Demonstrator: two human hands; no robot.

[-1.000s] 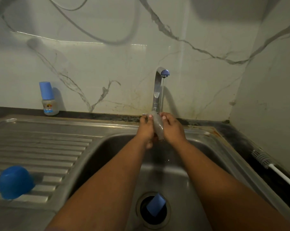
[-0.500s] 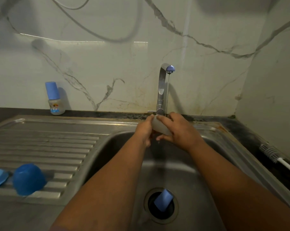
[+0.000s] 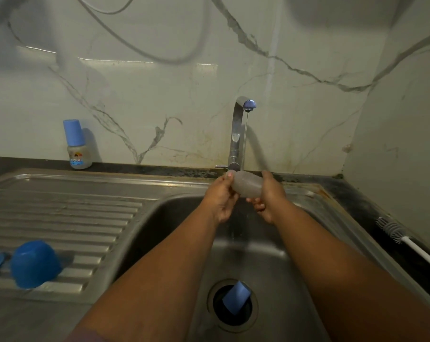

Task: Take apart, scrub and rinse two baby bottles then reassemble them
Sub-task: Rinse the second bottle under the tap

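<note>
The bottle (image 3: 246,184) has tipped from upright to sideways under the tap (image 3: 238,134), centre of frame. Our left hand (image 3: 221,196) and right hand (image 3: 268,196) both grip it — we should turn it slowly so the thin stream reaches every side.

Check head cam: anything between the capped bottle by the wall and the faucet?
Nothing: bare dark counter strip runs from capped bottle to faucet, head view.

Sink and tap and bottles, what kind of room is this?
Most likely a home kitchen. There is a steel sink with a ridged draining board, a tap running against a marble-look wall, and both hands, left and right, hold a clear baby bottle under the water.
</note>
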